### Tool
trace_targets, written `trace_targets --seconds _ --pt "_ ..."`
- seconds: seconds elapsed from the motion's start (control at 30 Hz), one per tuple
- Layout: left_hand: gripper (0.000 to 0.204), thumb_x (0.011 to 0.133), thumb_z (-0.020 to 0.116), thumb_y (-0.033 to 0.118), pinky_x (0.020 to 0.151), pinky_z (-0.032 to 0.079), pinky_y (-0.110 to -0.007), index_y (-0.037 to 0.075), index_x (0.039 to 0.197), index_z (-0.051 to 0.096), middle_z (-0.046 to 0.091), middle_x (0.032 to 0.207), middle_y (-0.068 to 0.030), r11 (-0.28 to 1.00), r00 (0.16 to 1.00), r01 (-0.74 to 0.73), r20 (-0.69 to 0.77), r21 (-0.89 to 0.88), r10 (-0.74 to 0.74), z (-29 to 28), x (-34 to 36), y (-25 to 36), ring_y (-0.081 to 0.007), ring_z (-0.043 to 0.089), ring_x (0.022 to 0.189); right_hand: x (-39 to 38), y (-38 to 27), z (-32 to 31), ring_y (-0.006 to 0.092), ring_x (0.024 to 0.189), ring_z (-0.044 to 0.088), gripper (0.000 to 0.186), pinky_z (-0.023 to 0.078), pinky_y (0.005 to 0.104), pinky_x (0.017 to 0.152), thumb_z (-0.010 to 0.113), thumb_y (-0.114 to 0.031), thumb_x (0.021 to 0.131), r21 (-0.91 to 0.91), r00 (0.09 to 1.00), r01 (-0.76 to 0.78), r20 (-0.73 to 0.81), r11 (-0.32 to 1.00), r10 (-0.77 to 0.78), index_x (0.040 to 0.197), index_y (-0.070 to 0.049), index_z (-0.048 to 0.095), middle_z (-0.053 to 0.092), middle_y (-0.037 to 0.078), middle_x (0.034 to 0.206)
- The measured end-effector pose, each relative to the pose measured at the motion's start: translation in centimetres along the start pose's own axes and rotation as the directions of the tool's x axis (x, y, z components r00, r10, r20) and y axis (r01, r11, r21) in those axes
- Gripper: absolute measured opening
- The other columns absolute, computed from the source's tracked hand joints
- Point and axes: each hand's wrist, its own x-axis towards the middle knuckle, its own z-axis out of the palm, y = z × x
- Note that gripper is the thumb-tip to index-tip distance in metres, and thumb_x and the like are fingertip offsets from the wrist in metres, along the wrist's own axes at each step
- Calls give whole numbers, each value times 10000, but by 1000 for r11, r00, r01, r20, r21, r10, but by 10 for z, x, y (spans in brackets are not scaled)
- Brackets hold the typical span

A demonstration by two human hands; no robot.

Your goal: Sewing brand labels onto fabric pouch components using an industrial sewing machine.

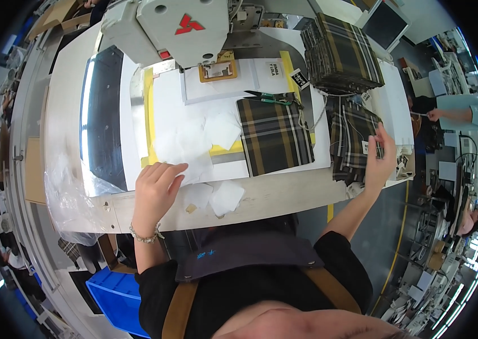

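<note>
My left hand point(158, 183) rests at the near edge of some thin white sheets point(185, 138), its fingers loosely stretched and the thumb apart. It holds nothing. At the right, my right hand point(381, 158) has its thumb and fingers closed at the edge of a plaid fabric piece point(353, 133) in a small pile with white labels. Between the hands lies a flat dark plaid panel point(275, 138) with brown and white stripes. Green-handled scissors point(273, 98) lie across its far edge. Parts of the right fingertips are hidden by the fabric.
A white sewing machine head point(179, 28) overhangs the far side, with a yellow-framed clamp point(217, 70) beneath. A tall plaid stack point(343, 53) stands at the back right. White scraps point(226, 198) lie near the table's front edge. A blue bin point(117, 299) sits below left.
</note>
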Motion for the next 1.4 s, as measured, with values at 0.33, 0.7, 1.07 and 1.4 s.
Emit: trace_targets --seconds 0.33,0.7,1.07,1.4 --pt "259 695 756 14 688 452 -357 79 932 674 665 893 -42 995 995 74 -69 62 -70 22 -52 1 -230 617 791 -111 -110 90 204 1044 589 380 455 372 881 730 -227 802 599 393 557 420 575 -818 1155 -106 658 608 47 1212" --pt "315 740 756 100 817 470 -362 85 1043 672 656 1098 -55 998 998 50 -31 -41 -51 61 -92 25 -235 629 1015 -147 -119 92 217 1278 477 589 368 420 1039 675 -444 836 541 244 580 598 609 -763 1331 -153 544 495 61 1421" --pt "519 702 795 120 855 371 -393 82 1186 609 620 965 -49 895 905 420 -4 -154 -425 61 -92 32 -236 564 887 -167 -117 97 123 941 557 297 441 287 816 610 -143 806 565 279 713 316 416 -907 1100 -118 648 615 -8 1099" --pt "478 677 755 -30 653 410 -346 66 1126 619 617 795 -58 915 937 248 -163 -318 -310 60 -93 26 -232 580 708 -160 -114 96 139 695 562 282 447 265 665 684 -76 765 755 514 450 218 477 -830 1048 -81 693 661 6 915"
